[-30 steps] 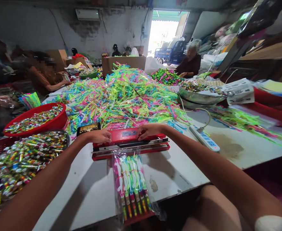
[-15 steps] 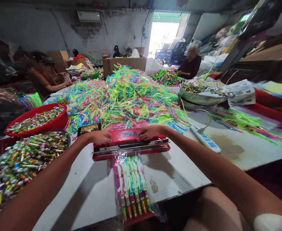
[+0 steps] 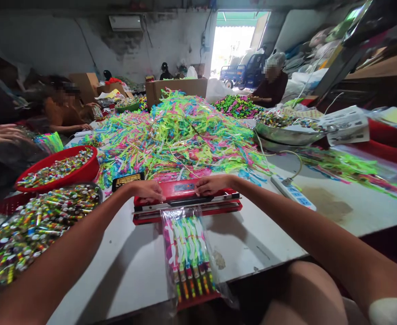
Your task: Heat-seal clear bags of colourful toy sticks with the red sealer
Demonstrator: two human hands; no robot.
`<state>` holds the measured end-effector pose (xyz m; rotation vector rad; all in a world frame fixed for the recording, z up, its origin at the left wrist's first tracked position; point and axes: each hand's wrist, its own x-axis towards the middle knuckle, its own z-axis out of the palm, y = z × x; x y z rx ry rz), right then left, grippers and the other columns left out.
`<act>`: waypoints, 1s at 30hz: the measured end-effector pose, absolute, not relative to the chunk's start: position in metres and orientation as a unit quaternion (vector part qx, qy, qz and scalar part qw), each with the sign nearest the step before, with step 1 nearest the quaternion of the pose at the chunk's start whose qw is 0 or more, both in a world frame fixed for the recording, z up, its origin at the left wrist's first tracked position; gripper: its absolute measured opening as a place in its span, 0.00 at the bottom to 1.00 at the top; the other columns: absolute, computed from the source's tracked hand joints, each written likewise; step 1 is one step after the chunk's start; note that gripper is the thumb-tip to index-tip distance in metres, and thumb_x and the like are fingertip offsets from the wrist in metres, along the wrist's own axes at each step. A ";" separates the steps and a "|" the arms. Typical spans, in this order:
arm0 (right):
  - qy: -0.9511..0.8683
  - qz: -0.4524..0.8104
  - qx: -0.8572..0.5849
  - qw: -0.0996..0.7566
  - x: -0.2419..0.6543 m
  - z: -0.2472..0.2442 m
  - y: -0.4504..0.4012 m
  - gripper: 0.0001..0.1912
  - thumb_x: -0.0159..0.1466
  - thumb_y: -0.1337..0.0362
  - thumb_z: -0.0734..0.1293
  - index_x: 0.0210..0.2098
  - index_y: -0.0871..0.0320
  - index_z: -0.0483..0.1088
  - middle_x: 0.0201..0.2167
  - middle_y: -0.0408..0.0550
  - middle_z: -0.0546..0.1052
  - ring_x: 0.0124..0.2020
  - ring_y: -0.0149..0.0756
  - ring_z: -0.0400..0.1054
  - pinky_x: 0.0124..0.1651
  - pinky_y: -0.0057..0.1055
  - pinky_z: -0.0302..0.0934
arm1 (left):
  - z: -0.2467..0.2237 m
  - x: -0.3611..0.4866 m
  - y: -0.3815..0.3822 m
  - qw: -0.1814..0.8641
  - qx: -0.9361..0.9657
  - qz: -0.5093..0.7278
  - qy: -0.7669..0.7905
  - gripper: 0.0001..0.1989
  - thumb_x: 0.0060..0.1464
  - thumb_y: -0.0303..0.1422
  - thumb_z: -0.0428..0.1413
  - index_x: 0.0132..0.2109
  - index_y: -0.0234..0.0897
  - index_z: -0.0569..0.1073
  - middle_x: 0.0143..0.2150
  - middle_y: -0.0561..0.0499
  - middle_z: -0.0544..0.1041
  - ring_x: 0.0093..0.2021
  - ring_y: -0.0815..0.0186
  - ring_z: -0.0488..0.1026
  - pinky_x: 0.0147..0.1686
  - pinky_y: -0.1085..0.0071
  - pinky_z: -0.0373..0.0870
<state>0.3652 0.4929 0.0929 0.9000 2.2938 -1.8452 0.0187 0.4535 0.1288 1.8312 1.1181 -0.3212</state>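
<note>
A red heat sealer (image 3: 186,185) lies across the white table, its metal bar lowered over the top end of a clear plastic bag (image 3: 188,253). Inside the bag, several colourful sticks with ribbon-like tops lie side by side, hanging toward the table's front edge. My left hand (image 3: 149,190) is bent over the left part of the sealer, fingers curled down at the bar. At the black handle right of centre, my right hand (image 3: 212,184) is closed, fingertips pressed together on the bar. The undersides of both hands are hidden.
Behind the sealer rises a ribbon heap (image 3: 185,131). Left are a red basin (image 3: 92,169), a heap of small tubes (image 3: 46,221), a phone (image 3: 127,180) and another person's hand. A power strip (image 3: 295,194) and metal bowl (image 3: 286,135) are right.
My left fingers have slid slightly right and down, closer to the black handle. My right hand stays at the bar. The whole view has shifted a little.
</note>
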 end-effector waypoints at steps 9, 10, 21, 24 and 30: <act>0.816 -0.486 0.305 0.075 0.364 0.110 0.480 0.28 0.64 0.38 0.75 0.37 0.57 0.71 0.24 0.37 0.67 0.25 0.29 0.59 0.28 0.28 0.50 | 0.126 0.031 0.452 0.349 0.834 -0.103 0.414 0.32 0.60 0.66 0.56 0.30 0.39 0.73 0.25 0.50 0.74 0.23 0.64 0.67 0.24 0.68 0.56; 0.813 -0.489 0.307 0.079 0.362 0.112 0.480 0.28 0.62 0.38 0.76 0.36 0.57 0.70 0.23 0.36 0.67 0.25 0.29 0.59 0.28 0.28 0.50 | 0.126 0.032 0.453 0.353 0.831 -0.103 0.417 0.32 0.58 0.66 0.58 0.30 0.39 0.72 0.24 0.51 0.73 0.23 0.65 0.66 0.23 0.68 0.54; 0.889 -0.286 0.327 0.146 0.333 0.117 0.469 0.16 0.59 0.51 0.82 0.36 0.56 0.80 0.27 0.43 0.78 0.27 0.33 0.64 0.33 0.32 0.52 | 0.135 0.072 0.446 0.264 0.840 -0.194 0.432 0.30 0.50 0.57 0.69 0.20 0.39 0.70 0.17 0.54 0.66 0.18 0.68 0.57 0.25 0.65 0.50; 0.888 -0.280 0.343 0.126 0.340 0.123 0.460 0.16 0.62 0.50 0.79 0.36 0.57 0.81 0.27 0.45 0.78 0.26 0.34 0.64 0.33 0.32 0.52 | 0.141 0.083 0.445 0.225 0.853 -0.203 0.425 0.30 0.47 0.54 0.72 0.18 0.39 0.68 0.16 0.54 0.65 0.18 0.68 0.58 0.24 0.65 0.53; 0.888 -0.324 0.326 0.024 0.370 0.100 0.451 0.13 0.67 0.51 0.72 0.35 0.51 0.82 0.32 0.52 0.81 0.30 0.43 0.72 0.33 0.37 0.63 | 0.150 0.093 0.438 0.210 0.837 -0.222 0.454 0.23 0.39 0.49 0.77 0.26 0.37 0.78 0.27 0.46 0.80 0.24 0.61 0.72 0.25 0.64 0.65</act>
